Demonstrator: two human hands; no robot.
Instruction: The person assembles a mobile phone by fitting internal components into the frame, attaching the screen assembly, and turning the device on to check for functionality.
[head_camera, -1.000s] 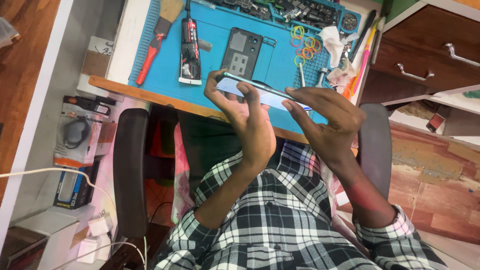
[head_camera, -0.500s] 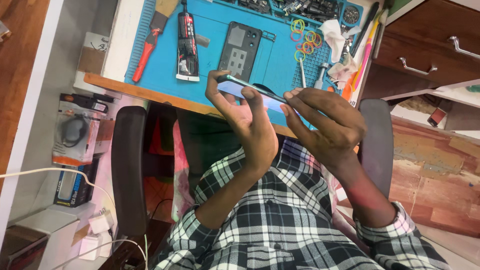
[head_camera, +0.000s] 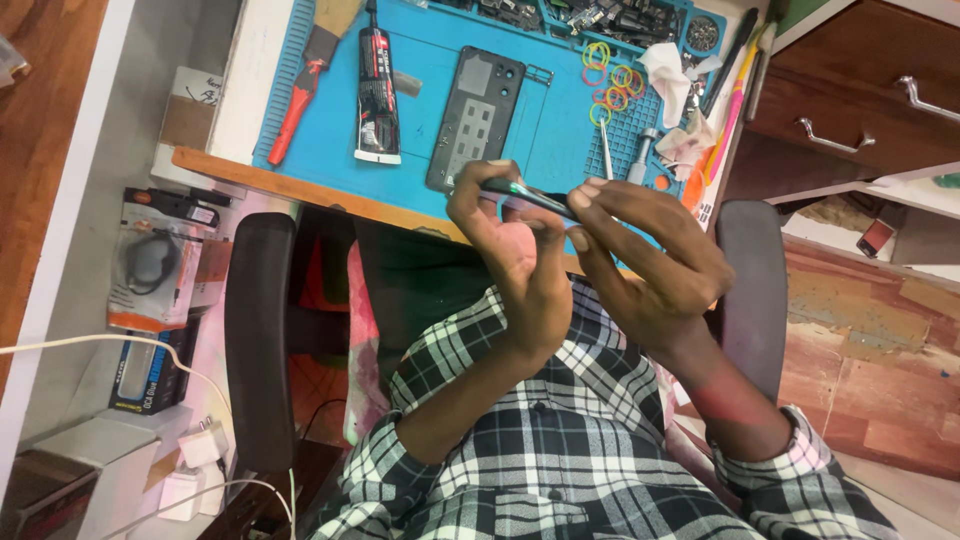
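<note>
Tilted edge-on since a moment ago, the phone (head_camera: 530, 197) now sits pinched between both hands above the desk (head_camera: 300, 185) edge. Left hand (head_camera: 515, 255) curls closed around its near end; right hand (head_camera: 655, 260) clamps fingertips on the far end. Beyond them lie a glue tube (head_camera: 377, 85) and dark back cover (head_camera: 477, 115).

Bright, even indoor light, soft shadows, slight wide-angle edge distortion
</note>
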